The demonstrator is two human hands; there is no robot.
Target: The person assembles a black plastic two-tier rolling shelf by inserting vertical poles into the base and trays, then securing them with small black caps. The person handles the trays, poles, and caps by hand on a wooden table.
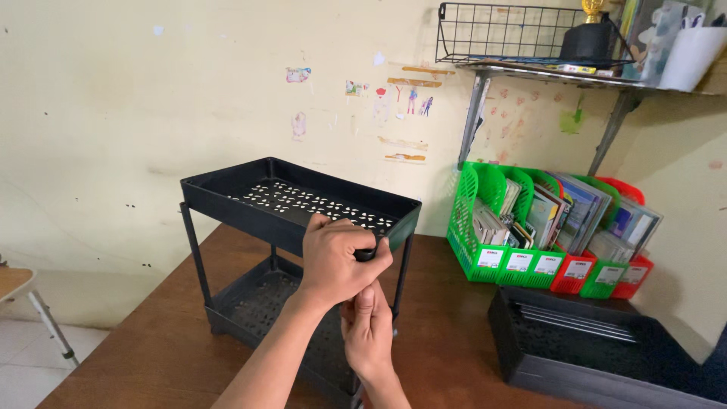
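while the black two-tier rack (288, 204) stands on the brown table (454, 318), the left hand (337, 261) grips its top tray's near corner (fingers curled tight) and the right hand (369, 329) wraps the corner post (401, 276) just below.

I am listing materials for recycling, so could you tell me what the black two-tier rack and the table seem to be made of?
Black two-tier rack: likely moulded plastic, matt, with punched perforations and thin posts. Table: looks like brown wood or wood laminate, with faint grain.
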